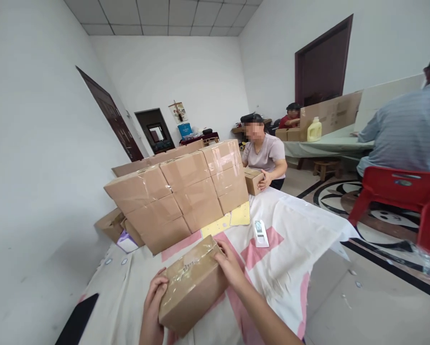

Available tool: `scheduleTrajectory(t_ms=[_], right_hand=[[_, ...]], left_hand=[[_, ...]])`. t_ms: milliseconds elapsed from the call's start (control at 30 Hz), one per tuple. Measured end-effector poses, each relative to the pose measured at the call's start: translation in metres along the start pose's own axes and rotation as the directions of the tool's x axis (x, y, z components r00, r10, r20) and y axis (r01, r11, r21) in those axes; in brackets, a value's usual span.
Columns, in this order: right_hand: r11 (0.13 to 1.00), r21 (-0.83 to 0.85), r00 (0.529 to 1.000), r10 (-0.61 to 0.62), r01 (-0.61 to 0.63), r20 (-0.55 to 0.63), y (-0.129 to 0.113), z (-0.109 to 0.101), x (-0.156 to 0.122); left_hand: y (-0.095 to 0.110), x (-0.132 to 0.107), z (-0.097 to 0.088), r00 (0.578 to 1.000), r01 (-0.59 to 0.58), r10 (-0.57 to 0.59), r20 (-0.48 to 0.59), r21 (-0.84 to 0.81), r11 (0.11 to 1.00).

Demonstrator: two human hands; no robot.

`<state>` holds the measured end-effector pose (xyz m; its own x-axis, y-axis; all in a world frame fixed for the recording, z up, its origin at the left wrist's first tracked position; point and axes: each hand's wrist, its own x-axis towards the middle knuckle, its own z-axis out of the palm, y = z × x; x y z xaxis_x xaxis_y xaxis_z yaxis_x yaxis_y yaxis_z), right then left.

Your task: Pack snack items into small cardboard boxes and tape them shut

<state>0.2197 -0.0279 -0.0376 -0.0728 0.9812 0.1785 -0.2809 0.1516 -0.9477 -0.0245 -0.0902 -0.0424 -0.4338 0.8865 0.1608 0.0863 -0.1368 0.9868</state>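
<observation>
A taped brown cardboard box [195, 282] is gripped at both ends, slightly tilted, over the cloth-covered table. My left hand [155, 297] wraps round its left end, with the fingertips at the top edge. At the right end, my right hand [229, 261] has its fingers over the top corner. The underside of the box is hidden, so I cannot tell whether it touches the cloth. Beyond the box, a small white carton with a printed front [261, 234] stands on the pink and white tablecloth [290, 239].
A wall of stacked cardboard boxes [191, 191] crosses the table ahead. Behind its right end, a person [267, 153] holds another cardboard box [254, 181]. A black flat object [77, 320] lies at lower left, near a purple-white packet [128, 242]. A red chair [401, 191] stands right.
</observation>
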Motion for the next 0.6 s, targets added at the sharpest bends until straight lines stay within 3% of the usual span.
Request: scheduleTrajectory(t_ms=[233,367,467,600], right_hand=[[0.997,-0.063,0.992,-0.057,0.05,-0.115,-0.001,0.003,-0.006],[0.998,-0.066,0.971,-0.039,0.024,-0.234,-0.006,-0.008,-0.002],[0.998,-0.055,0.968,-0.049,0.037,-0.245,-0.013,-0.018,0.004],[0.997,-0.075,0.972,-0.041,0.024,-0.233,-0.02,-0.022,0.009]], left_hand=[[0.008,-0.007,0.014,0.999,0.035,-0.039,-0.022,-0.156,0.987],[0.008,0.004,0.038,0.998,0.029,-0.017,0.062,-0.192,0.981],[0.011,0.015,0.051,0.991,0.066,-0.043,0.124,-0.191,0.979],[0.009,0.021,0.055,0.989,0.07,-0.042,0.144,-0.193,0.979]])
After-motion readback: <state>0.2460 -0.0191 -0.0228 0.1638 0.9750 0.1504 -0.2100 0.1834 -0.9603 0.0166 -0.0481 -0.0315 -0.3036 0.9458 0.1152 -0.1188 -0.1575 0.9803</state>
